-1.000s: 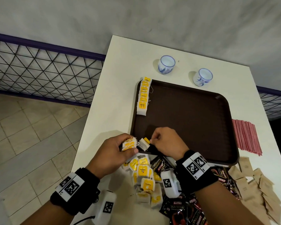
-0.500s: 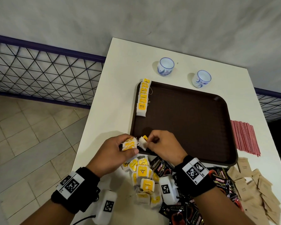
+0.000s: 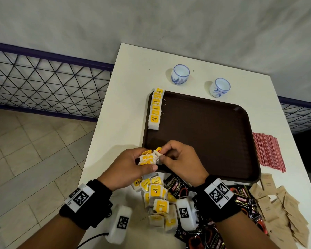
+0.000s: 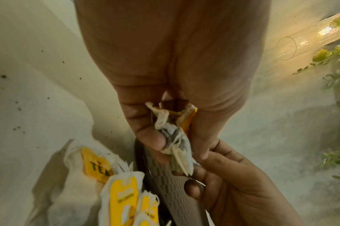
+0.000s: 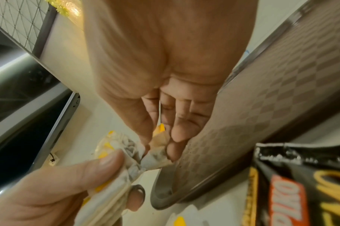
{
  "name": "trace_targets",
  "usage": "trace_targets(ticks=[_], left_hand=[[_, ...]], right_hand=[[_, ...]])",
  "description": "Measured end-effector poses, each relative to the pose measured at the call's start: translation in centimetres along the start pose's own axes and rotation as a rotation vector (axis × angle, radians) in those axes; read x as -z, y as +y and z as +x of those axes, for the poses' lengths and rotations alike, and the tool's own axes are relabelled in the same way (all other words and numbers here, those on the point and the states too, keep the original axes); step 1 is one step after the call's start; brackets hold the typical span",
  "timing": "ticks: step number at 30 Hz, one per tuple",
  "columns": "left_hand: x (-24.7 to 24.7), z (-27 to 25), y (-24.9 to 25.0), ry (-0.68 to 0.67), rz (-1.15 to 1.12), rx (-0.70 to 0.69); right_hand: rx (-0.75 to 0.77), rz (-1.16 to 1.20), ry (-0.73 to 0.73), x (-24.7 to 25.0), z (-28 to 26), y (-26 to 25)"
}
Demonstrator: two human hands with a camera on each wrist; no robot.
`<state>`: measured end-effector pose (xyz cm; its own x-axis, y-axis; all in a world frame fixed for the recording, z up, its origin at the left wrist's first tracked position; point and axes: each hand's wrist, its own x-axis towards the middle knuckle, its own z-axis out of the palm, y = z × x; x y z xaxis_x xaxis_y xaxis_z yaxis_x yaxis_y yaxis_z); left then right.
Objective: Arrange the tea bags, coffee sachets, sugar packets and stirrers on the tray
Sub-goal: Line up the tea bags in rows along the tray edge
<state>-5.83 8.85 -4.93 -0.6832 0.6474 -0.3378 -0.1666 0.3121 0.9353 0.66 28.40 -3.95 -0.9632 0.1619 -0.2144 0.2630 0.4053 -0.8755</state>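
While loose yellow-tagged white tea bags are lying heaped on the white surface, the left hand is clutching a small stack of them and the right hand is pinching one by the near rim of the brown plastic tray, where a row of tea bags is lining the far left edge

"RELAX" on the yellow tag of the nearest tea bag in the row at the tray's left edge. "TEA" on a yellow tag in the loose pile just below the tray's near left corner, also readable in the left wrist view. "INSPIRED" on another tag in that pile. "KOPIKO SUPREMO" on black coffee sachets under the tray's near edge, again at. Square black-and-white code markers on both wristbands. Small print on other tags unreadable.
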Motion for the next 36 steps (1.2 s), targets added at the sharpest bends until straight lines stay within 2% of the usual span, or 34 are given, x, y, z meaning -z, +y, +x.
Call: trace_targets(ticks=[3, 9, 16, 23, 28, 31, 34, 36], left_hand=[[-0.1, 0.2, -0.1, 0.016, 0.017, -0.009], [-0.1, 0.2, -0.2, 0.049, 0.074, -0.05], [-0.2, -0.1, 0.2, 0.065, 0.12, -0.139], [0.1, 0.0, 0.2, 0.094, 0.116, -0.153], [0.5, 0.1, 0.2, 0.1, 0.11, -0.164], [0.7, 0.0, 0.0, 0.11, 0.072, -0.167], [1.1, 0.0, -0.5, 0.137, 0.051, -0.147], [1.2, 0.0, -0.8, 0.148, 0.045, -0.128]], right_hand=[[-0.009, 0.15, -0.024, 0.1, -0.3, -0.3], [-0.097, 0.305, -0.022, 0.4, 0.0, -0.3], [-0.238, 0.36, -0.149, 0.4, 0.5, -0.4], [-0.249, 0.36, -0.059, 0.6, 0.7, -0.7], [-0.241, 0.39, -0.061, 1.0, 1.0, -1.1], [-0.205, 0.323, -0.005, 1.7, 1.3, -1.5], [-0.108, 0.028, 0.109, 3.1, 2.2, -1.5], [-0.079, -0.133, 0.114, 3.9, 3.1, -1.2]])
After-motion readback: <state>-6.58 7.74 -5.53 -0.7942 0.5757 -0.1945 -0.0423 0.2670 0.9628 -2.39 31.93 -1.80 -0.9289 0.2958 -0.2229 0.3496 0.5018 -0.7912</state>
